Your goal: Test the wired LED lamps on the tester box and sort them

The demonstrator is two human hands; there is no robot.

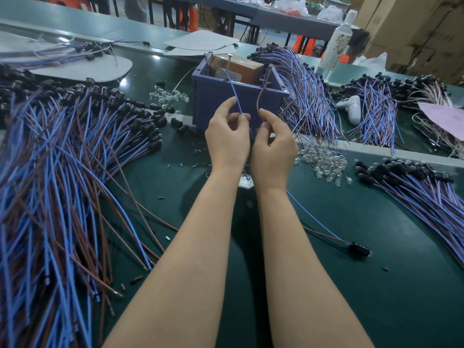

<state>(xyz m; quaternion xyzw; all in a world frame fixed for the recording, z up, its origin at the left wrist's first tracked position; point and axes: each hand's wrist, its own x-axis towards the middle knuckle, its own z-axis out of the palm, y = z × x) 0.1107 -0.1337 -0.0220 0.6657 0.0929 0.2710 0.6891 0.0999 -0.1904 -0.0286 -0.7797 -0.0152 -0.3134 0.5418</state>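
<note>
A: Step now?
B: Testing. L hand (227, 136) pinches blue wire (233, 94), R hand (272, 144) pinches brown wire (260, 96), ends at box (216, 101) pins (229, 62). Can't see lamp.
A: Next?
B: Prob. check it lights, then sort.

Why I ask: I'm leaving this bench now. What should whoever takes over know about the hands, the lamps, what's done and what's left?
Left hand pinches the blue wire, right hand holds the brown wire; both wires reach up toward the metal posts in the tester box.
A lone lamp lies by the right forearm, its wires running behind that arm; no glow visible.
Piles of wired lamps lie left, behind the box and right; which are tested cannot be told.
Left to do: finish this test, sort, continue.
</note>
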